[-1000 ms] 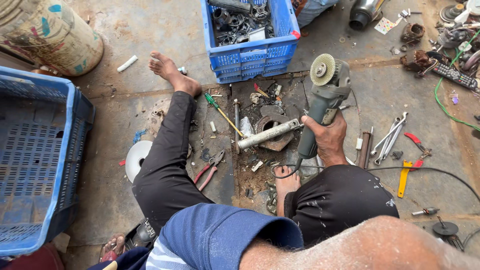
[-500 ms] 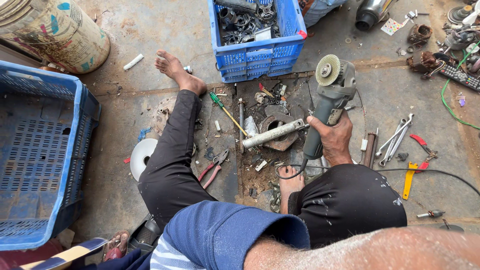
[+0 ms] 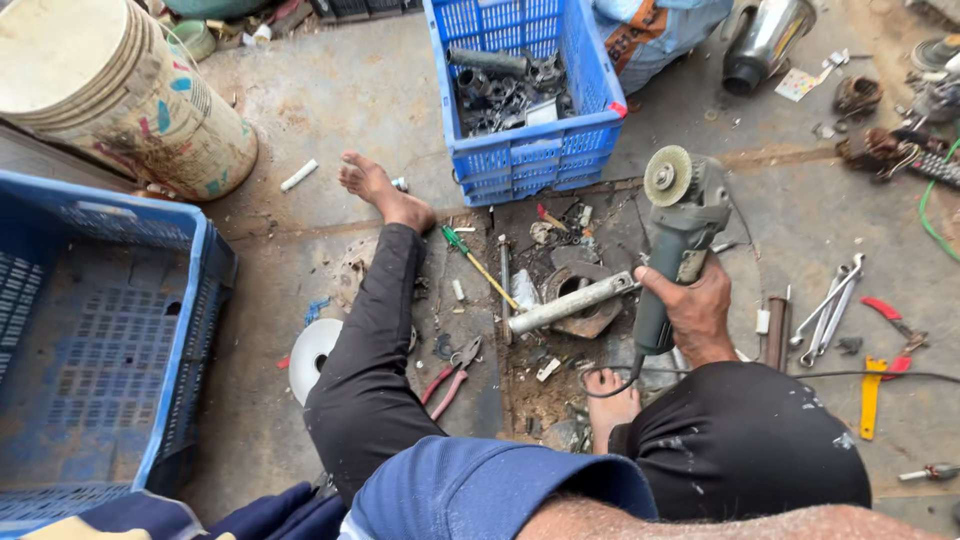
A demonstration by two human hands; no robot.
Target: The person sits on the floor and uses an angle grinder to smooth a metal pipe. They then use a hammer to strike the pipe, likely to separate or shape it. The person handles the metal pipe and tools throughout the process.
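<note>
My right hand (image 3: 692,308) grips the body of a grey-green angle grinder (image 3: 680,240), which points away from me with its worn disc (image 3: 668,175) uppermost. A pale metal bar (image 3: 570,303) sticks out leftward from the grinder over a rusty round metal part (image 3: 585,290) lying on the dirty floor. The grinder's black cord (image 3: 610,385) loops down by my right foot (image 3: 610,405). My left leg in dark trousers (image 3: 375,350) stretches forward. My left hand is out of view.
A blue crate of metal parts (image 3: 525,150) stands ahead, and a larger blue crate (image 3: 100,330) at left beside a stained drum (image 3: 110,95). Red pliers (image 3: 450,370), a green-handled screwdriver (image 3: 478,265), spanners (image 3: 830,305) and a white disc (image 3: 312,355) lie around.
The view has drifted a little. My right hand keeps hold of the grinder, which sits slightly lower and further right in the picture; nothing on the floor has moved.
</note>
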